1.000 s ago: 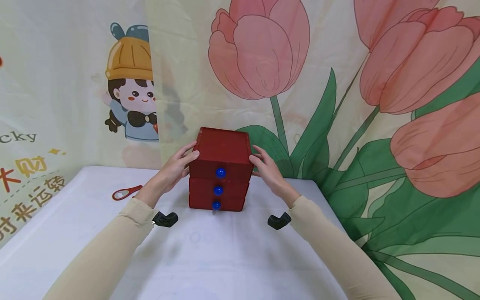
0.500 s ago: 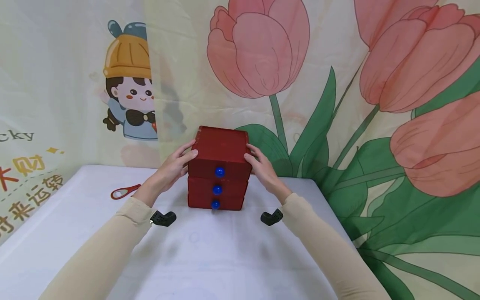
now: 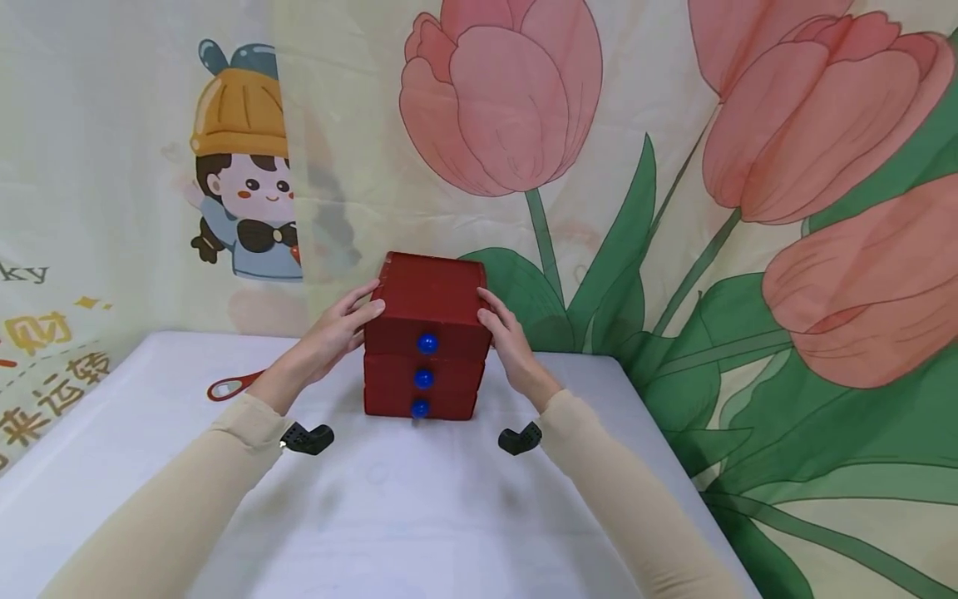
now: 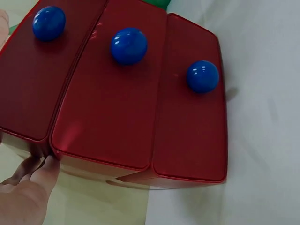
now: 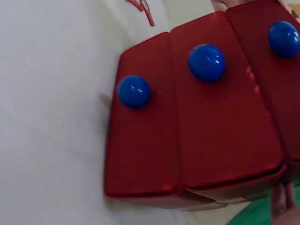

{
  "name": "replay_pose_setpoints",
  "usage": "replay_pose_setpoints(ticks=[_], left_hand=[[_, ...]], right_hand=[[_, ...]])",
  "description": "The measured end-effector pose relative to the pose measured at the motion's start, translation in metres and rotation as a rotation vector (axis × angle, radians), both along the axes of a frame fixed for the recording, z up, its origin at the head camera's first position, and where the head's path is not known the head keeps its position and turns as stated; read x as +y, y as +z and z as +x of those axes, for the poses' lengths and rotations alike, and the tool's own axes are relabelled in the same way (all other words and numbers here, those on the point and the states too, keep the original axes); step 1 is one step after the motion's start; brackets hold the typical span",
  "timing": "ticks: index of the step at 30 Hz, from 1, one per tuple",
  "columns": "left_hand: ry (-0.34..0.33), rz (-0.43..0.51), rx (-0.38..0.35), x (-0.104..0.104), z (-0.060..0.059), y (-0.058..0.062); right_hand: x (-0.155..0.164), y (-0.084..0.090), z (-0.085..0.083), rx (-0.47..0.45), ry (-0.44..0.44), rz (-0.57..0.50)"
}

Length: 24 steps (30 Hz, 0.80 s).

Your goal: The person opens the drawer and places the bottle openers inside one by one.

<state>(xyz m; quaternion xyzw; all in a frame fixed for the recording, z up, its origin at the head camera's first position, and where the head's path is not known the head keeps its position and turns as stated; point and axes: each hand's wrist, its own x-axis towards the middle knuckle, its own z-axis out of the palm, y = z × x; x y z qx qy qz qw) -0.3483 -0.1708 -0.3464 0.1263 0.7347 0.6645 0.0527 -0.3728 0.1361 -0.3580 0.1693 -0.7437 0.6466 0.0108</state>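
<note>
A red drawer box (image 3: 430, 333) stands upright on the white-covered table, its three drawers stacked and closed. Each drawer front has a round blue knob (image 4: 129, 46). My left hand (image 3: 333, 333) lies along the box's left side, thumb at the upper front edge. On the opposite side, my right hand (image 3: 512, 341) touches the box near the top with extended fingers and thumb. Fingertips (image 4: 47, 171) show against the side in the left wrist view. In the right wrist view, fingers (image 5: 282, 201) sit by a drawer seam. The far sides of the box are hidden.
A red tool with an oval loop (image 3: 228, 387) lies on the table (image 3: 404, 516) left of the box, partly hidden by the left forearm. Close behind hangs a printed curtain (image 3: 337, 125) with tulips and a cartoon figure. Black wrist-worn devices (image 3: 307, 438) jut inward from the sleeves.
My right hand has moved left and come onto the box's right side. My left hand stays on its side. The whole head view has shifted slightly; the box stays put with drawers closed.
</note>
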Motion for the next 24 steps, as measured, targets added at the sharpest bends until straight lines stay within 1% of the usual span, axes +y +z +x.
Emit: replay_pose_setpoints(ticks=[3,5,9,13,16,20,24], left_hand=[[0.020,-0.047,0.016,-0.001,0.001,-0.001],[0.029,-0.077,0.033,-0.001,0.001,0.000],[0.023,-0.091,0.058,-0.001,0.001,0.002],[0.020,-0.103,0.057,-0.003,0.004,0.004],[0.037,-0.113,0.049,-0.007,0.007,0.005],[0.054,-0.110,0.043,-0.016,0.014,0.002],[0.049,-0.110,0.038,-0.026,0.022,-0.006]], right_hand=[[-0.002,-0.006,-0.001,-0.014,-0.009,-0.048],[-0.003,-0.007,-0.001,-0.009,-0.021,-0.054],[-0.002,-0.005,0.001,0.007,-0.035,-0.050],[0.000,-0.004,0.002,0.006,-0.030,-0.038],[0.003,-0.002,0.001,0.009,-0.015,-0.018],[0.007,0.003,0.001,-0.003,0.018,0.006],[0.008,0.006,0.000,-0.021,0.036,0.009]])
